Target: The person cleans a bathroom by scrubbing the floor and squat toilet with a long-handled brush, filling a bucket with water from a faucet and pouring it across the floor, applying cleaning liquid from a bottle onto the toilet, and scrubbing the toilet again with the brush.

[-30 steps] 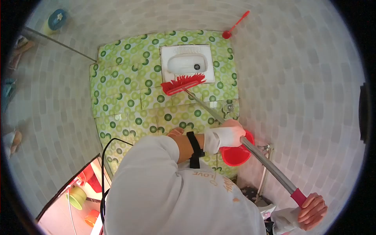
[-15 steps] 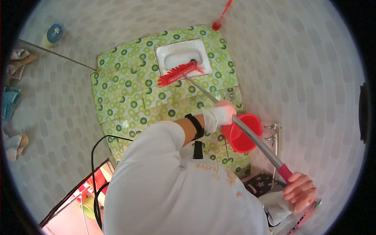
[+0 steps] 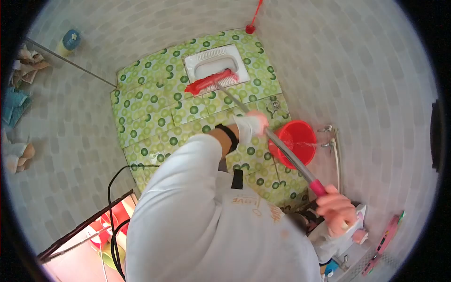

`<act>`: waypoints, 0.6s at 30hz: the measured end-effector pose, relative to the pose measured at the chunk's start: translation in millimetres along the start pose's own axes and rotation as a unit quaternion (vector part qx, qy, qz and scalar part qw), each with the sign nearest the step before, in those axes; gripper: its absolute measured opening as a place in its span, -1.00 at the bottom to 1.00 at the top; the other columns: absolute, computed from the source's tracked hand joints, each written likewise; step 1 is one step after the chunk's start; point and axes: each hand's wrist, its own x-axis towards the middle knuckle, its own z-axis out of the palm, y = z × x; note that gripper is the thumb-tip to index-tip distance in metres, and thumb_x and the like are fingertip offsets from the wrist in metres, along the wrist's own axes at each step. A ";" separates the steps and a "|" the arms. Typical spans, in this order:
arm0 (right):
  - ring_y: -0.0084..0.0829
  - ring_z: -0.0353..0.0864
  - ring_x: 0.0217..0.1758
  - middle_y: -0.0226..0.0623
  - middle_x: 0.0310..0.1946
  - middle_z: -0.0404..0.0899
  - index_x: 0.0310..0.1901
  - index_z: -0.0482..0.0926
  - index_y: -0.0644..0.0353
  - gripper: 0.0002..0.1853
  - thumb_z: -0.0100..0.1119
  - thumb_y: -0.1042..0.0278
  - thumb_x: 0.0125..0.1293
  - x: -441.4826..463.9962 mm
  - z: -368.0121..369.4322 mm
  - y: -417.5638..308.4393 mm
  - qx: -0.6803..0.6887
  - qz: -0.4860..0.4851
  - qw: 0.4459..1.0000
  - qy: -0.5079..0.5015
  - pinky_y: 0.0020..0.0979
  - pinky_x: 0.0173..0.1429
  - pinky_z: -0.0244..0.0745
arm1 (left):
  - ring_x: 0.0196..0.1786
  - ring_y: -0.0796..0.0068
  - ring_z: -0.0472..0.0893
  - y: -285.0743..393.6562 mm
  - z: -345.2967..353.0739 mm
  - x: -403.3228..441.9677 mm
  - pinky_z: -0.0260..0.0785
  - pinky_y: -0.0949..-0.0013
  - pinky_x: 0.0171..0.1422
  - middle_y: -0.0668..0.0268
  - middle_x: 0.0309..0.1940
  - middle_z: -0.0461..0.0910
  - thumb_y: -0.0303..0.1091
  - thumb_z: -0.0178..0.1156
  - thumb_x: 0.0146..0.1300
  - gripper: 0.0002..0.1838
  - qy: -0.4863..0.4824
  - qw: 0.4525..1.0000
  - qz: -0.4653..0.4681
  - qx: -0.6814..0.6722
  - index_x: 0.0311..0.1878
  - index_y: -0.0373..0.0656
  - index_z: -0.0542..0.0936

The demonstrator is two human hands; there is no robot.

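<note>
While both hands [image 3: 257,123] [image 3: 336,211] clasp the broom [image 3: 291,156], its red head [image 3: 210,82] overlaps the squat toilet [image 3: 241,66].

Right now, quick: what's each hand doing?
Left hand: closed, holding the broom partway along its pole.
Right hand: closed, holding the same broom at its pink grip.

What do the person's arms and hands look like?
The left sleeve is plain white, with a black strap around the forearm and a white cuff beside the left hand. The right sleeve is also white. The right hand appears gloveless.
</note>
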 end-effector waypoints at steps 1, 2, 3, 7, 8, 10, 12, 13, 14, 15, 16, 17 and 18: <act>-0.21 0.62 -0.45 -0.20 -0.61 0.57 -0.52 0.34 0.15 -0.73 -0.02 0.28 0.34 -3.9 2.5 -4.6 -0.035 0.015 0.999 -0.006 -0.05 -0.06 0.49 | -0.27 0.10 0.59 -4.9 4.8 1.5 0.43 0.09 -0.20 0.23 -0.45 0.60 -0.29 0.26 -0.26 -0.79 -0.001 1.000 0.004 0.007 -0.42 0.01 0.65; -0.19 0.62 -0.45 -0.18 -0.62 0.58 -0.55 0.33 0.15 -0.72 -0.01 0.29 0.33 -7.2 4.7 -8.7 -0.069 0.028 0.997 -0.010 -0.04 -0.04 0.48 | -0.27 0.11 0.58 -9.2 6.6 0.9 0.43 0.11 -0.19 0.23 -0.45 0.59 -0.30 0.26 -0.27 -0.77 0.040 0.999 -0.001 -0.008 -0.41 0.00 0.64; -0.17 0.62 -0.45 -0.15 -0.63 0.59 -0.57 0.31 0.15 -0.71 0.00 0.30 0.31 -10.0 6.3 -13.3 -0.102 0.045 0.994 -0.017 -0.02 -0.03 0.47 | -0.26 0.12 0.57 -10.5 10.3 -0.2 0.42 0.12 -0.19 0.23 -0.45 0.59 -0.30 0.27 -0.28 -0.76 0.080 0.996 -0.007 -0.025 -0.40 -0.01 0.64; -0.18 0.63 -0.47 -0.15 -0.65 0.60 -0.61 0.32 0.15 -0.67 0.03 0.27 0.30 -24.7 -0.9 -29.0 -0.076 0.018 0.997 -0.016 -0.01 -0.01 0.47 | -0.29 0.10 0.55 20.8 -5.7 -29.0 0.39 0.11 -0.23 0.22 -0.47 0.56 -0.30 0.27 -0.29 -0.81 0.175 0.981 0.064 -0.049 -0.48 -0.02 0.61; -0.19 0.63 -0.49 -0.17 -0.65 0.60 -0.62 0.32 0.15 -0.65 0.05 0.24 0.31 -28.0 -7.6 -31.5 -0.047 -0.006 0.999 -0.013 -0.01 -0.02 0.47 | -0.31 0.09 0.54 33.8 -14.6 -42.3 0.38 0.11 -0.26 0.21 -0.50 0.54 -0.29 0.28 -0.30 -0.83 0.175 0.982 0.053 -0.049 -0.51 -0.01 0.60; -0.22 0.64 -0.51 -0.19 -0.66 0.60 -0.63 0.34 0.14 -0.62 0.07 0.20 0.32 -32.5 -18.0 -36.4 0.010 -0.053 0.999 -0.007 0.00 -0.03 0.47 | -0.33 0.08 0.52 45.0 -12.9 -64.8 0.36 0.11 -0.28 0.21 -0.53 0.53 -0.28 0.29 -0.32 -0.84 0.171 0.983 0.042 -0.047 -0.55 0.00 0.58; -0.28 0.65 -0.50 -0.26 -0.64 0.62 -0.60 0.43 0.15 -0.58 0.07 0.08 0.36 -28.0 -21.6 -41.9 0.019 -0.059 0.998 -0.031 -0.03 -0.05 0.49 | -0.38 0.06 0.51 45.5 -5.8 -91.3 0.32 0.09 -0.33 0.21 -0.57 0.50 -0.29 0.29 -0.32 -0.86 0.227 0.971 0.021 -0.075 -0.59 0.00 0.56; -0.28 0.65 -0.50 -0.26 -0.64 0.62 -0.60 0.43 0.15 -0.58 0.07 0.08 0.36 -27.1 -20.7 -36.6 0.020 -0.060 0.998 -0.029 -0.03 -0.05 0.49 | -0.40 0.05 0.50 43.6 -0.5 -106.8 0.31 0.08 -0.35 0.22 -0.59 0.49 -0.30 0.30 -0.32 -0.87 0.241 0.966 0.007 -0.095 -0.60 0.00 0.56; -0.27 0.66 -0.47 -0.27 -0.61 0.63 -0.59 0.46 0.16 -0.59 0.08 0.09 0.35 -23.9 -17.6 -28.9 0.060 -0.046 0.996 -0.040 -0.03 -0.04 0.50 | -0.42 0.05 0.49 38.8 4.1 -124.5 0.30 0.08 -0.36 0.23 -0.62 0.48 -0.30 0.30 -0.32 -0.87 0.255 0.960 -0.007 -0.115 -0.60 0.00 0.55; -0.26 0.66 -0.43 -0.27 -0.58 0.65 -0.58 0.49 0.17 -0.60 0.09 0.10 0.35 -18.6 -14.3 -19.6 0.098 -0.030 0.993 -0.052 -0.04 -0.03 0.50 | -0.41 0.07 0.49 32.6 11.1 -140.9 0.30 0.08 -0.36 0.24 -0.61 0.49 -0.30 0.30 -0.32 -0.86 0.265 0.959 -0.041 -0.094 -0.60 0.00 0.55; -0.23 0.67 -0.37 -0.24 -0.51 0.66 -0.60 0.51 0.18 -0.66 0.11 0.22 0.32 -7.4 -1.9 -6.6 0.174 -0.009 0.983 -0.052 -0.03 0.02 0.50 | -0.40 0.09 0.50 23.9 18.7 -157.1 0.29 0.08 -0.35 0.25 -0.60 0.50 -0.29 0.31 -0.31 -0.86 0.275 0.956 -0.076 -0.073 -0.61 0.00 0.55; -0.23 0.66 -0.35 -0.22 -0.50 0.66 -0.60 0.51 0.19 -0.70 0.10 0.30 0.30 -2.2 13.0 5.4 0.192 0.044 0.980 -0.024 -0.03 0.05 0.48 | -0.38 0.13 0.53 13.5 21.9 -172.9 0.34 0.12 -0.31 0.26 -0.58 0.52 -0.26 0.31 -0.28 -0.88 0.241 0.960 -0.133 -0.054 -0.58 0.05 0.60; -0.22 0.66 -0.33 -0.20 -0.48 0.66 -0.60 0.52 0.20 -0.73 0.08 0.38 0.28 3.2 28.1 19.0 0.208 0.096 0.973 0.003 -0.02 0.09 0.47 | -0.36 0.16 0.55 0.7 24.5 -188.0 0.39 0.17 -0.27 0.26 -0.56 0.55 -0.23 0.31 -0.25 -0.89 0.207 0.959 -0.190 -0.033 -0.55 0.09 0.65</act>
